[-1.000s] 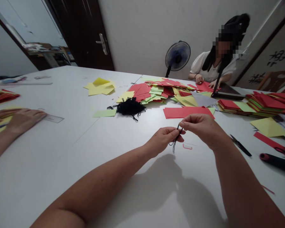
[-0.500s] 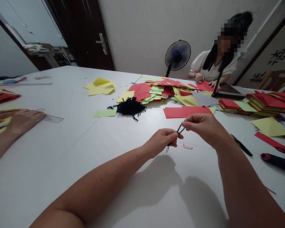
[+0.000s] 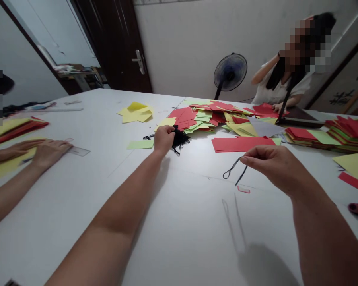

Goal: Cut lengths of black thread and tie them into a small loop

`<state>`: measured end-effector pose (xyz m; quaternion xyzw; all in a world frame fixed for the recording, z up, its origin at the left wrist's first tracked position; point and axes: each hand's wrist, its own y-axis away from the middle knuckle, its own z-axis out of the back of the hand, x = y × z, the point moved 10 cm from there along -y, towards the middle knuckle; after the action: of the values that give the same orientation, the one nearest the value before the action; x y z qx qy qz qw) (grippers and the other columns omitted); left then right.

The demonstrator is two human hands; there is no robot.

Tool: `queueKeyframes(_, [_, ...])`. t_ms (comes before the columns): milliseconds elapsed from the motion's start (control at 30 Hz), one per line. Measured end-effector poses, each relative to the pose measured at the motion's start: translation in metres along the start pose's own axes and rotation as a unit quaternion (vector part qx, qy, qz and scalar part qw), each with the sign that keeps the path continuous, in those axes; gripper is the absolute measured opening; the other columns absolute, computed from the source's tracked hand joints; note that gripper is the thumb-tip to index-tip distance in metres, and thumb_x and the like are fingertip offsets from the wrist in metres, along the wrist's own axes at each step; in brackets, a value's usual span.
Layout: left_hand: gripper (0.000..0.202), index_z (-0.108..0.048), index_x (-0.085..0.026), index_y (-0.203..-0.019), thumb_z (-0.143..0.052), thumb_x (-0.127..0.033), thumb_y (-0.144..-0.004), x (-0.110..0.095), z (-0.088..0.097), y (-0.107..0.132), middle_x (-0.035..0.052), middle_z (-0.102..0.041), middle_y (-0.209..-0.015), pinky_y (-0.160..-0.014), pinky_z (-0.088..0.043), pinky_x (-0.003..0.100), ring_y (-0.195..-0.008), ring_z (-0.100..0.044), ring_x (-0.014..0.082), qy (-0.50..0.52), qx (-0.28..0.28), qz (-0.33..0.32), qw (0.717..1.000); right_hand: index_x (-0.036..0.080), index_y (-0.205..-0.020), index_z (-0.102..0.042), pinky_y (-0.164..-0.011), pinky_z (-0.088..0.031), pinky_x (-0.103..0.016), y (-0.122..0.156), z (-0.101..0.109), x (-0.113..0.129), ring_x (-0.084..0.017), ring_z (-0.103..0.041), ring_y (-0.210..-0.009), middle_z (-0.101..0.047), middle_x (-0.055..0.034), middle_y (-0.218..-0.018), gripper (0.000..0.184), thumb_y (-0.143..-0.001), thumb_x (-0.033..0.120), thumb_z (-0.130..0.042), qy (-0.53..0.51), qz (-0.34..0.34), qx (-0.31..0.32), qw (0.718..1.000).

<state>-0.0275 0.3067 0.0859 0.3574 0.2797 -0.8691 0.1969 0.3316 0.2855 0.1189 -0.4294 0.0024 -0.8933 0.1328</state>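
Observation:
My right hand [image 3: 267,165] pinches a thin black string [image 3: 232,169] between thumb and fingers. The string hangs in a loop with a loose end, above the table, and casts a shadow on it. My left hand [image 3: 164,139] reaches out to a tangled heap of black strings [image 3: 181,139], its curled fingers closed at the heap's left side. The fingertips are partly hidden against the dark strings. Beside that hand lies a light green paper strip [image 3: 140,144].
Red paper strips [image 3: 241,143] lie behind my right hand, with a mixed paper pile [image 3: 205,115] beyond. Paper stacks [image 3: 346,133] stand at right. At left, a co-worker's hands [image 3: 49,153] press on yellow paper near a clear ruler [image 3: 80,151]. Another person [image 3: 282,85] sits opposite.
My left hand has let go of the string and moved left and away to the black heap. My right hand keeps the string, now hanging down. The person opposite has raised an arm.

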Motion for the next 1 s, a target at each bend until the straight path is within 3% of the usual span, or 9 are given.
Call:
queueKeyframes(167, [0.022, -0.075, -0.021, -0.085, -0.061, -0.008, -0.074, 0.02, 0.003, -0.018, 0.0082, -0.068, -0.098, -0.099, -0.048, 0.04, -0.105, -0.063, 0.0279, -0.057, -0.01, -0.002, 0.998, 0.022, -0.068, -0.071, -0.049, -0.032, -0.028, 0.002, 0.0, 0.002, -0.012, -0.045, -0.054, -0.058, -0.0004, -0.059, 0.031, -0.071, 0.053, -0.071, 0.002, -0.006, -0.006, 1.0])
queueKeyframes(467, [0.005, -0.073, -0.023, -0.07, -0.074, -0.018, -0.069, 0.021, -0.011, -0.029, 0.0086, -0.066, -0.098, -0.102, -0.044, 0.041, -0.111, -0.058, 0.0313, -0.044, 0.008, -0.001, 0.999, 0.022, -0.068, -0.07, -0.05, -0.031, -0.028, 0.006, -0.001, 0.004, -0.012, -0.042, -0.054, -0.055, 0.0008, -0.058, 0.03, -0.074, 0.051, -0.07, -0.003, -0.02, 0.008, 1.0])
queueKeyframes(567, [0.008, -0.069, -0.022, -0.061, -0.073, -0.017, -0.065, 0.028, -0.012, -0.036, 0.0062, -0.067, -0.083, -0.094, -0.046, 0.039, -0.098, -0.062, 0.0285, 0.001, 0.009, 0.03, 1.0, 0.022, -0.067, -0.069, -0.051, -0.031, -0.028, 0.008, 0.0, 0.005, -0.011, -0.041, -0.054, -0.052, 0.0018, -0.057, 0.03, -0.074, 0.051, -0.069, -0.004, -0.025, 0.003, 1.0])
queueKeyframes(667, [0.004, -0.068, -0.021, -0.063, -0.071, -0.021, -0.066, 0.037, -0.01, -0.042, 0.0024, -0.066, -0.071, -0.082, -0.047, 0.034, -0.081, -0.062, 0.0223, 0.07, 0.002, 0.061, 0.996, 0.022, -0.067, -0.069, -0.051, -0.029, -0.028, 0.008, -0.001, 0.004, -0.011, -0.038, -0.053, -0.05, 0.003, -0.056, 0.03, -0.074, 0.051, -0.069, 0.0, -0.037, 0.005, 0.999])
queueKeyframes(1000, [0.025, -0.068, -0.018, -0.079, -0.079, -0.034, -0.063, 0.044, -0.001, -0.044, -0.0026, -0.059, -0.065, -0.055, -0.037, 0.022, -0.06, -0.051, 0.011, 0.283, 0.002, 0.117, 0.952, 0.022, -0.068, -0.069, -0.05, -0.03, -0.028, 0.003, -0.008, -0.002, -0.011, -0.04, -0.053, -0.053, 0.0018, -0.057, 0.03, -0.072, 0.052, -0.069, -0.003, -0.031, 0.021, 0.999])
